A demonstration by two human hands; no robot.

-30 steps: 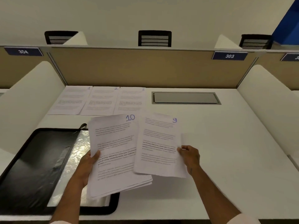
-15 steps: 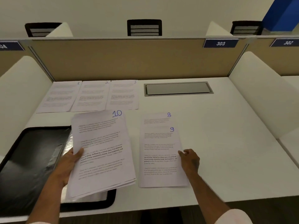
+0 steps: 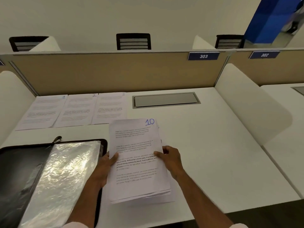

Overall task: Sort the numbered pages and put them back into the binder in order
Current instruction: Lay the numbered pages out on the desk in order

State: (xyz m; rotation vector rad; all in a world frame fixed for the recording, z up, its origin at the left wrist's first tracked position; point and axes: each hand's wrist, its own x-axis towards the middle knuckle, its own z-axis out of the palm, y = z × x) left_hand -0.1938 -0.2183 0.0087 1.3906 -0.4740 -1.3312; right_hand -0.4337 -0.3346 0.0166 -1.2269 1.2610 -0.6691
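Left grip [image 3: 105, 168]: I am pinching the page stack [image 3: 136, 170] at its left edge.
Right grip [image 3: 171, 159]: I am holding its right edge.

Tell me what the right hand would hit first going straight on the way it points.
The right hand grips the page stack; beyond that, probably page 3 farther back, though depth is unclear.

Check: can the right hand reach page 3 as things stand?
Probably, but not freely: the right hand grips the stack topped by page 10, together with the left hand. Beyond the stack, page 3 lies flat and uncovered, so letting go should suffice.
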